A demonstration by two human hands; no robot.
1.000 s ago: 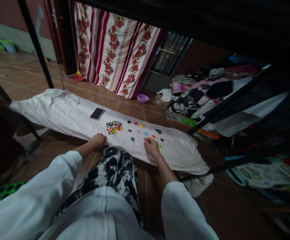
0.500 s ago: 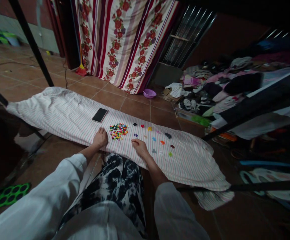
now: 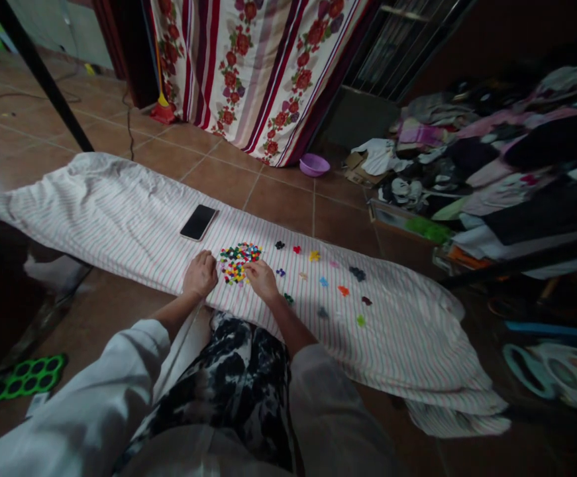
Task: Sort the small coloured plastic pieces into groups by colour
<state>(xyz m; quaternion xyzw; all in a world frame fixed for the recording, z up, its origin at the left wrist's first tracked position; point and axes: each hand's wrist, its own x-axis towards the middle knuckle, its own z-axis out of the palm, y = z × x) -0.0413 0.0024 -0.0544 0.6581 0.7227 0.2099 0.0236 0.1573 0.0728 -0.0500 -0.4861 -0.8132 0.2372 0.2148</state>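
A mixed pile of small bright pieces, like beads (image 3: 238,258), lies on a striped cloth (image 3: 134,218). My right hand (image 3: 262,281) is at the pile's right edge with thumb and fingertips pinched together; whatever is between them is too small to make out. Beside the pile on the left, my left hand (image 3: 201,273) rests on the cloth with its fingers curled in, their inside hidden. To the right sit several small single-colour clusters, among them a yellow cluster (image 3: 314,256), an orange cluster (image 3: 343,290) and a dark green cluster (image 3: 288,299) close to my right wrist.
A phone (image 3: 199,222) lies on the cloth behind my left hand. Beyond the cloth's far edge, a purple bowl (image 3: 314,165) stands on the tiled floor near a floral curtain (image 3: 248,73). Heaped clothes (image 3: 467,146) are at the right. Dark bars flank the cloth.
My right hand has moved left from the sorted clusters to the pile, uncovering the dark green cluster. My left hand stays beside the pile. The camera view has shifted a little.
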